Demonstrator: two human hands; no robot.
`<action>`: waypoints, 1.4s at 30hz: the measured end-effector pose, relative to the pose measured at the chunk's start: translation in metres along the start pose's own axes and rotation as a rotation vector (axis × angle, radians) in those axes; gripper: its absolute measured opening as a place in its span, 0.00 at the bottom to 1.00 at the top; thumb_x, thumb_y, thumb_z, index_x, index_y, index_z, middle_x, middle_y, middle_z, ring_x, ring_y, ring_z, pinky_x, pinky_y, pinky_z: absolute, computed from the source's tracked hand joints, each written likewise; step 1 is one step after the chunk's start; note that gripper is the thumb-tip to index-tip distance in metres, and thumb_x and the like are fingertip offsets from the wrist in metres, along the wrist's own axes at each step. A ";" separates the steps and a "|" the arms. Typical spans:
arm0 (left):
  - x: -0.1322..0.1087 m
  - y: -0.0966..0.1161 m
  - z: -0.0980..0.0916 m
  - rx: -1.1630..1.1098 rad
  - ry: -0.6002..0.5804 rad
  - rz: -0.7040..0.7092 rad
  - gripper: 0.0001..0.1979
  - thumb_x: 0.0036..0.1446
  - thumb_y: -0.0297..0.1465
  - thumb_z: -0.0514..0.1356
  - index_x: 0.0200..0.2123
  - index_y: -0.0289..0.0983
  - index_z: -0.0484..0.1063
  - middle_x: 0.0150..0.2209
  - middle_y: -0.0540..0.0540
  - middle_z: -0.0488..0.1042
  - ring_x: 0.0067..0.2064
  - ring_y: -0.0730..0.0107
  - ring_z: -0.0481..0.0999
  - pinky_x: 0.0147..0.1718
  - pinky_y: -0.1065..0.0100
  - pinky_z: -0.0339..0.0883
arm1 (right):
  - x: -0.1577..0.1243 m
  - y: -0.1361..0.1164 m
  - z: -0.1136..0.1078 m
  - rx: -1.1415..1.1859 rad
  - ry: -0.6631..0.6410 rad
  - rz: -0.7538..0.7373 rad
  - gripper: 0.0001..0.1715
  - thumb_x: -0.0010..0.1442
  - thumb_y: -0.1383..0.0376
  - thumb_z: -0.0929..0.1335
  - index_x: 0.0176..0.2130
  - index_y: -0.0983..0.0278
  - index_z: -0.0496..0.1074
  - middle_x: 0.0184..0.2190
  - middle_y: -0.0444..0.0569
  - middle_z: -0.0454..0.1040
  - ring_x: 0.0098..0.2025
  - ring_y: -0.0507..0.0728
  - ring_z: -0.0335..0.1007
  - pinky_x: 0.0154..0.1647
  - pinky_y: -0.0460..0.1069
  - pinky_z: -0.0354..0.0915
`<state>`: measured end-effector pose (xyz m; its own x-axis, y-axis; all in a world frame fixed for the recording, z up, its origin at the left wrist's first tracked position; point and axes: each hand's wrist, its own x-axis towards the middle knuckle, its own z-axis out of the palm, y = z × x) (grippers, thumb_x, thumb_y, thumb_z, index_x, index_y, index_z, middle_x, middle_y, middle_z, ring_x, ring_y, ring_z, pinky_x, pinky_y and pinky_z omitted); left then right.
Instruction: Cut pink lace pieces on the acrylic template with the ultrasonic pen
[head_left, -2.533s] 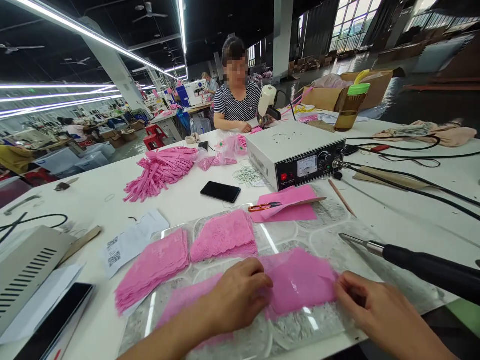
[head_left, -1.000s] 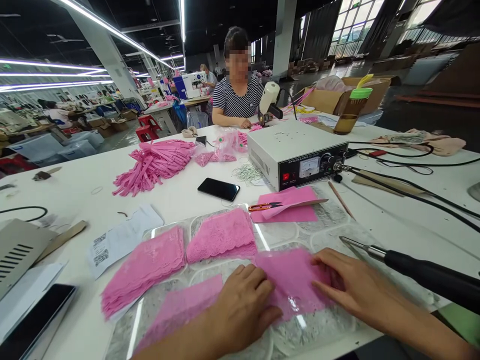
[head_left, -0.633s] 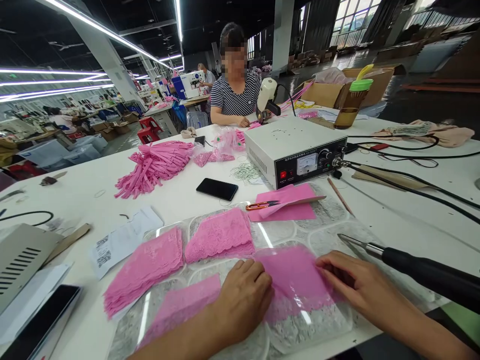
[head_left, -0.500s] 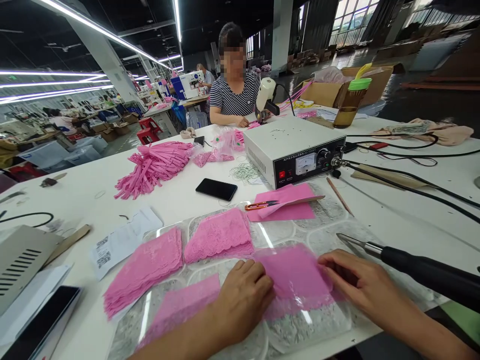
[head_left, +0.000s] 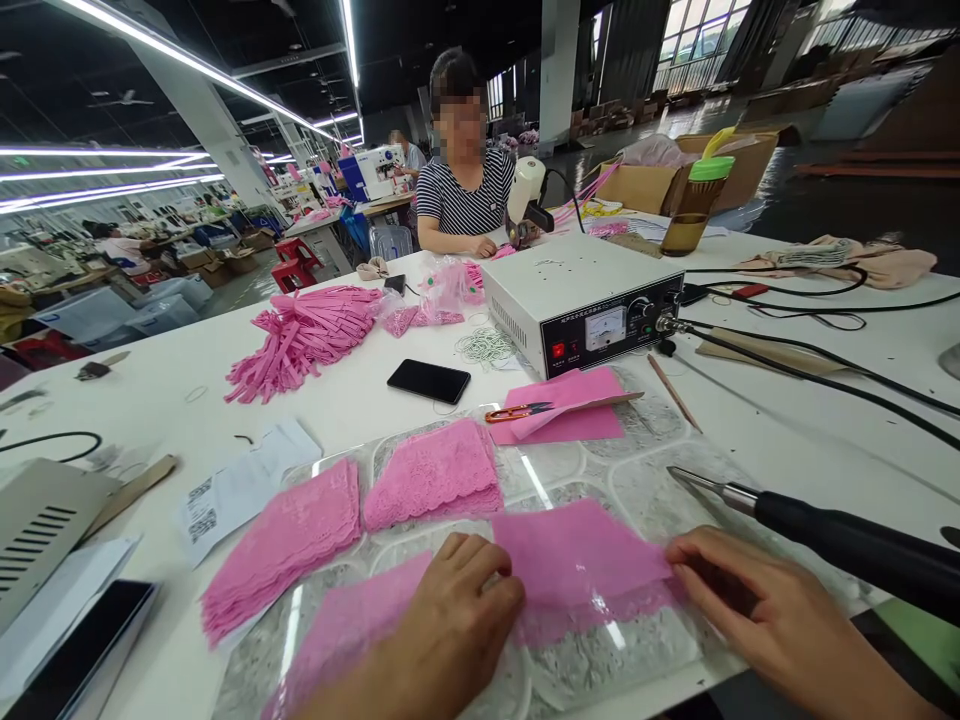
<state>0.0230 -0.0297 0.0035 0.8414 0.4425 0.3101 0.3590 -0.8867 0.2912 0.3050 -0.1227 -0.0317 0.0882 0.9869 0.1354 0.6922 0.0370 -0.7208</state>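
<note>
A thin, see-through pink fabric piece (head_left: 585, 550) with a lacy lower edge lies between my hands on the clear-covered, grey marbled mat (head_left: 645, 640). My left hand (head_left: 469, 610) has its fingers curled on the piece's left edge; its fingertips are partly hidden. At the right corner, my right hand (head_left: 757, 600) pinches the fabric between thumb and forefinger. Under and beside my left forearm lies another sheer pink piece (head_left: 352, 610). Two stacks of scalloped pink lace pieces, a left stack (head_left: 289, 545) and a middle stack (head_left: 435, 475), sit beyond my left hand.
A black pen-like tool (head_left: 817, 525) with a metal tip juts in above my right hand. Behind the mat's flat pink pieces (head_left: 555, 415) and thread snips (head_left: 517, 411) stand a control box (head_left: 592, 300) and a phone (head_left: 429, 381). Across the table sits a person (head_left: 465, 190).
My right hand has moved right and down, drawing the fabric's right corner outward. My left hand has shifted slightly left and down. The camera view has moved a little.
</note>
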 end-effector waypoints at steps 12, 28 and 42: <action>0.040 -0.033 -0.002 0.029 0.036 -0.145 0.08 0.60 0.25 0.56 0.42 0.37 0.72 0.41 0.43 0.73 0.42 0.62 0.72 0.42 0.59 0.70 | 0.081 -0.027 0.005 -0.338 0.327 -0.402 0.17 0.64 0.67 0.60 0.49 0.62 0.71 0.42 0.53 0.75 0.44 0.61 0.72 0.42 0.55 0.71; 0.117 -0.090 0.029 -0.067 0.033 -0.264 0.14 0.53 0.30 0.67 0.44 0.36 0.75 0.44 0.45 0.75 0.47 0.62 0.74 0.48 0.60 0.68 | 0.155 -0.008 0.032 -0.310 0.064 -0.414 0.09 0.66 0.62 0.66 0.41 0.65 0.72 0.40 0.48 0.74 0.40 0.55 0.72 0.41 0.54 0.71; 0.143 -0.081 0.029 -0.064 0.039 -0.300 0.11 0.63 0.35 0.59 0.44 0.34 0.71 0.46 0.44 0.72 0.47 0.63 0.73 0.47 0.56 0.69 | 0.160 -0.014 0.030 -0.214 0.070 -0.274 0.10 0.66 0.61 0.66 0.43 0.65 0.71 0.40 0.48 0.74 0.38 0.54 0.72 0.39 0.53 0.71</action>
<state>0.1255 0.1015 -0.0019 0.6848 0.6895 0.2360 0.5620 -0.7058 0.4314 0.2883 0.0390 -0.0202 -0.0778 0.9315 0.3554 0.8307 0.2576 -0.4935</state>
